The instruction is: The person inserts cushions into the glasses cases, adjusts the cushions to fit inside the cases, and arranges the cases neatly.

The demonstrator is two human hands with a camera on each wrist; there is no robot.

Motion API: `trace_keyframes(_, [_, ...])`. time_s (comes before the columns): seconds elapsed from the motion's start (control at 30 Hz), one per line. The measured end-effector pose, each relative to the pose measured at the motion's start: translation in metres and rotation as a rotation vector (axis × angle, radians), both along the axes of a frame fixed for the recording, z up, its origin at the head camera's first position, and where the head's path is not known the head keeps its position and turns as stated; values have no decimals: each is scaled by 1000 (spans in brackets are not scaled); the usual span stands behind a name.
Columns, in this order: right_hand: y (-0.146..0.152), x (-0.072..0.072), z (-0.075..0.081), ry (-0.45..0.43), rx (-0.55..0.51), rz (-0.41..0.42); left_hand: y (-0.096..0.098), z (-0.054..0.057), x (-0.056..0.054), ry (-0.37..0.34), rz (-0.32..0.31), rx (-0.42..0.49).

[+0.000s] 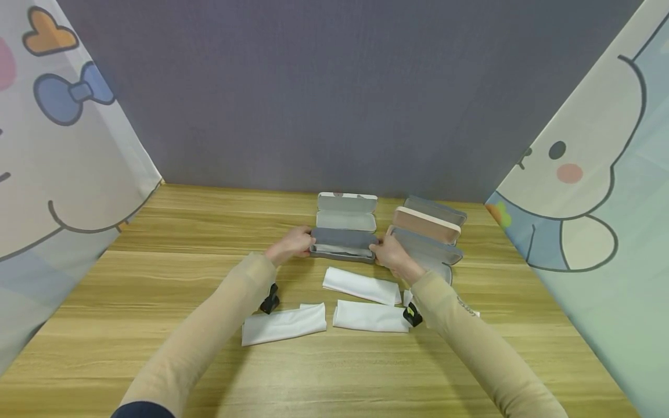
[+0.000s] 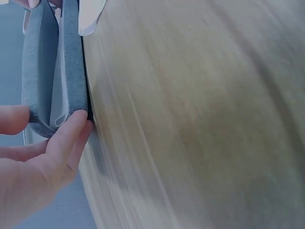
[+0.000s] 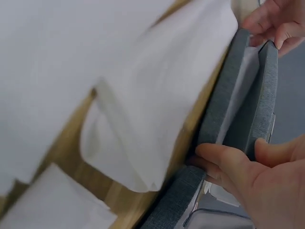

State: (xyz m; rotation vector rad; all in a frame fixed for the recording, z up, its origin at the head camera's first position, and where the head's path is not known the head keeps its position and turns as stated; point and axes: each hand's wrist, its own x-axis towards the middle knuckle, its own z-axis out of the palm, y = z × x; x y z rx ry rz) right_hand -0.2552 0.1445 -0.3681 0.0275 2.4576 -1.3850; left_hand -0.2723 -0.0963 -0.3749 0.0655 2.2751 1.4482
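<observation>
A dark grey glasses case (image 1: 344,238) lies on the table with its lid partly raised. Folded white cloth (image 3: 244,76) shows inside it. My left hand (image 1: 292,242) grips the case's left end, thumb at the lid and fingers at the base in the left wrist view. At the opposite end my right hand (image 1: 391,253) pinches lid and base in the same way, as the right wrist view shows. Just in front of the case lies a folded white cloth (image 1: 362,285). Close beside my right hand stands an open grey glasses case (image 1: 425,247), partly hidden by that hand.
Behind the held case, an open pale-lined glasses case (image 1: 346,220) stands. To the right are a pinkish-brown case (image 1: 425,225) and another grey case (image 1: 439,208). More folded white cloths (image 1: 284,324) lie nearer, one partly under my right wrist. A grey partition (image 1: 324,104) rises behind the wooden table (image 1: 209,215).
</observation>
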Motion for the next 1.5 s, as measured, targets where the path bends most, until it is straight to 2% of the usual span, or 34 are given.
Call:
trace_keyframes(0.17, [-2,4,-4,81,185,25,-2,-6,3,85,11,-13])
trace_keyframes(0.23, [-3,6,-5,90,214,23,-3,-9,4,106,27,-25])
trace_keyframes(0.43, [-5,8,-8,88,221,11,-1,-9,4,105,59,-49])
trace_keyframes(0.73, [-8,9,-9,114,298,-10,0,-8,4,103,53,-75])
trace_keyframes(1.1, [-12,7,-6,105,348,11,-1,-8,4,82,47,-70])
trace_keyframes(1.27, [-16,6,-3,105,361,25,-5,-9,4,100,43,-78])
trace_keyframes(1.5, [-23,6,-1,93,375,54,-12,-10,5,96,66,-84])
